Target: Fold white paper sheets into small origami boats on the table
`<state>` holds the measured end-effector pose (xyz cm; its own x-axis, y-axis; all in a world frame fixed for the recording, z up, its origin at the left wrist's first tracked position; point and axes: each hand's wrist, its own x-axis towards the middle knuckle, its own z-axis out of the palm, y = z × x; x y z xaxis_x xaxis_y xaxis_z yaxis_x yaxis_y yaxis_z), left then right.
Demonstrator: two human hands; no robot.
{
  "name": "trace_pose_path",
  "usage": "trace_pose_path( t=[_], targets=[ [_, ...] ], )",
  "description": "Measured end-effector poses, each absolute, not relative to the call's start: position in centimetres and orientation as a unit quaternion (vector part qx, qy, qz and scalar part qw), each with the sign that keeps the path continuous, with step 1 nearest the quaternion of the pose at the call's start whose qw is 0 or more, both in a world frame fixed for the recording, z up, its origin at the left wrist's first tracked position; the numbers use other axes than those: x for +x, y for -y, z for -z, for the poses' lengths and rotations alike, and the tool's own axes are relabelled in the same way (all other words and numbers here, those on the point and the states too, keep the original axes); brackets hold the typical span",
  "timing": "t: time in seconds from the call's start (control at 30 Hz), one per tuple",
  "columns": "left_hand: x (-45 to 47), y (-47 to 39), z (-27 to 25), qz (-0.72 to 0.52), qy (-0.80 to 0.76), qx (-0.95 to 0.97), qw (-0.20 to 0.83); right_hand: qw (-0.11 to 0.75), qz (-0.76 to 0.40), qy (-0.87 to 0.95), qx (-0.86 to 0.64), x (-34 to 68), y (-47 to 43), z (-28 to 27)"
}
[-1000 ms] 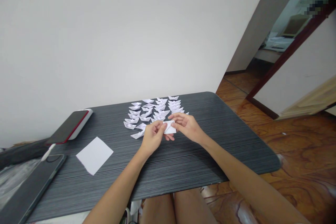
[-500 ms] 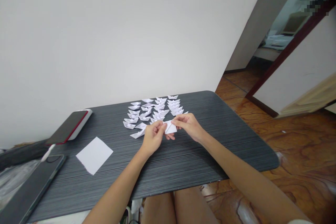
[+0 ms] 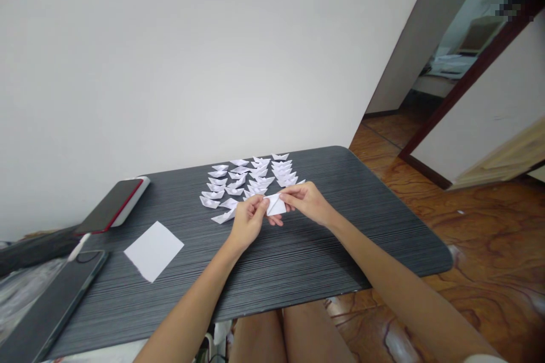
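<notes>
While the small folded paper [image 3: 277, 205] hangs over the table, right in front of the paper boats, two hands have it from either side! On one end, the left hand [image 3: 249, 221] pinches tight, thumb laid flat on the front face, fingers [image 3: 276, 220] tucked behind and poking out beneath the lower edge. Across at the other end, the right hand [image 3: 307, 202] is on the upper corner, thumb and forefinger drawn close together on the paper, the remaining fingers curled in; no wide grip on either side. A slanting line runs across the white face between the two thumbs.

Just beyond, the white paper boats [image 3: 261, 182] crowd together in rough columns, the nearest ones right by the left hand. Out to the left, a plain white sheet [image 3: 154, 251] lies flat, well apart from the hands. Further left, a dark phone [image 3: 55, 300] sits near the edge, a white cable [image 3: 79, 247] by its top end, and beyond it a red-edged slab [image 3: 111, 204]. All this on a dark, streaked table [image 3: 395, 238] against a pale wall [image 3: 213, 57].
</notes>
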<state>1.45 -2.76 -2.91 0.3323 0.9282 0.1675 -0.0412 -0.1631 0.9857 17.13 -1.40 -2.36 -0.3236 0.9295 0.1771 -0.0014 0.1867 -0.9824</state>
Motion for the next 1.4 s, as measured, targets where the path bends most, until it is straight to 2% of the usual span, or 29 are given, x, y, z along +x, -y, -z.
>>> trace_pose_path(
  t=[0.23, 0.43, 0.67, 0.77, 0.93, 1.23, 1.33, 1.4],
  targets=[
    [1.5, 3.0, 2.9, -0.426, -0.372, 0.643, 0.516, 0.44, -0.453, 0.661, -0.405, 17.2, 1.6, 2.2],
    [2.0, 3.1, 3.1, -0.404, -0.385, 0.61, 0.562, 0.45, -0.391, 0.677, -0.43, 16.9, 1.5, 3.2],
    [1.5, 2.8, 2.2, -0.429, -0.338, 0.592, 0.593, 0.462, -0.486, 0.614, -0.415, 16.9, 1.5, 2.6],
    [1.0, 2.8, 1.7, -0.417, -0.304, 0.585, 0.626, 0.466, -0.523, 0.633, -0.329, 17.2, 1.6, 1.9],
    [0.8, 2.9, 1.4, -0.415, -0.304, 0.544, 0.663, 0.423, -0.53, 0.704, -0.213, 17.9, 1.6, 1.6],
    [0.5, 2.9, 1.1, -0.394, -0.302, 0.571, 0.654, 0.465, -0.309, 0.779, -0.284, 17.6, 1.4, 2.1],
    [0.0, 2.8, 0.7, -0.377, -0.279, 0.602, 0.646, 0.492, -0.289, 0.767, -0.292, 17.5, 1.5, 2.1],
    [-0.3, 2.6, 0.5, -0.389, -0.309, 0.643, 0.583, 0.51, -0.301, 0.744, -0.31, 17.4, 1.6, 2.1]
  ],
)
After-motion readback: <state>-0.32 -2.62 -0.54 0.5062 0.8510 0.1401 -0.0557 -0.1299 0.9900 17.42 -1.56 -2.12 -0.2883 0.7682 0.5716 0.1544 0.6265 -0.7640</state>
